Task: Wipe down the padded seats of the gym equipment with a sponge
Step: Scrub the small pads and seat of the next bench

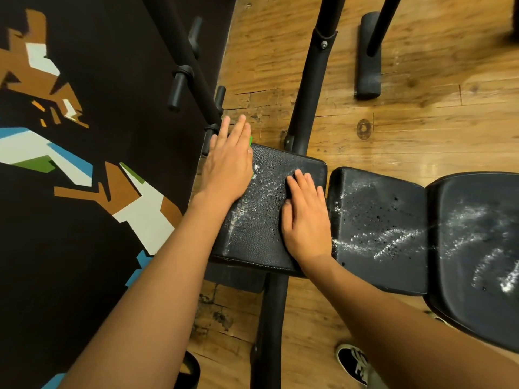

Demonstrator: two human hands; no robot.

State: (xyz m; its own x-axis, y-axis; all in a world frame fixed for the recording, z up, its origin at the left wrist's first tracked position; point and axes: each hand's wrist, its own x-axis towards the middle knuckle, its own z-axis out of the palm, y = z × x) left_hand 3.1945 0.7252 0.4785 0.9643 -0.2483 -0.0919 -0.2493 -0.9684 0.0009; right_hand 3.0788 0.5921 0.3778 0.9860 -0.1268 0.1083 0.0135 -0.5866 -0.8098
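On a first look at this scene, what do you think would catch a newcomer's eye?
The left hand presses a green sponge at the small black pad's left edge, the right hand flat beside it. White streaks cross the middle pad and the larger pad to its right; a bold jagged pattern fills the dark surface at left.

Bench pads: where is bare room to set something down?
The middle pad and the right pad, streaked white, hold nothing. The left pad is crowded: left hand over the green sponge, right hand flat near its right edge.
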